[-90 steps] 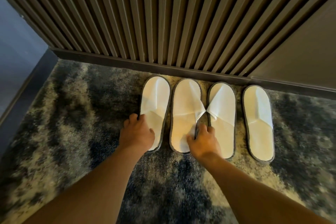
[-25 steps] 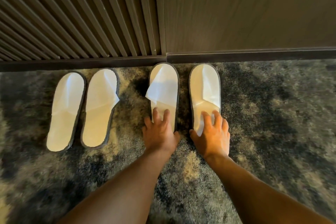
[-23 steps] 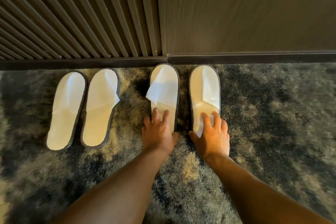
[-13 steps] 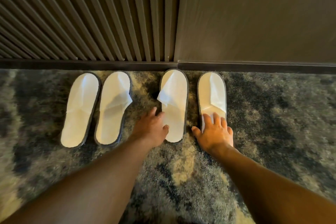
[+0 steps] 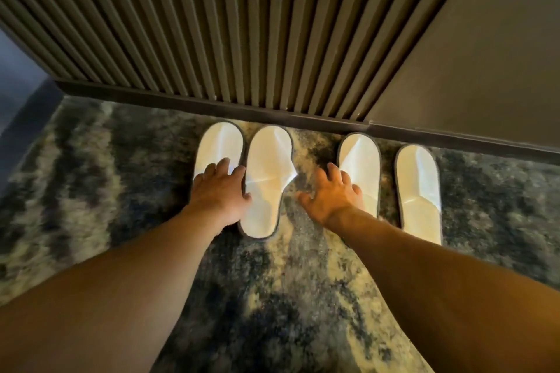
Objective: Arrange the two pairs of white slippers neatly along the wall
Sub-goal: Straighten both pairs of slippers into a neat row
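Observation:
Two pairs of white slippers with grey rims lie toes-first against the dark baseboard. The left pair is the far-left slipper and its mate. The right pair is a slipper and the far-right slipper. My left hand lies flat, fingers spread, over the heel of the far-left slipper, its thumb side touching the mate. My right hand hovers with spread fingers over the carpet gap, its outer fingers overlapping the third slipper's left edge. Neither hand grips anything.
A ribbed slatted wall panel stands behind the slippers, with a smooth dark panel to its right. The floor is a mottled grey and cream carpet. A blue-grey wall meets the carpet at the far left.
Both hands have left the right pair and shifted left: the left hand now rests on the far-left slipper, the right hand is over the gap. The view has swung left.

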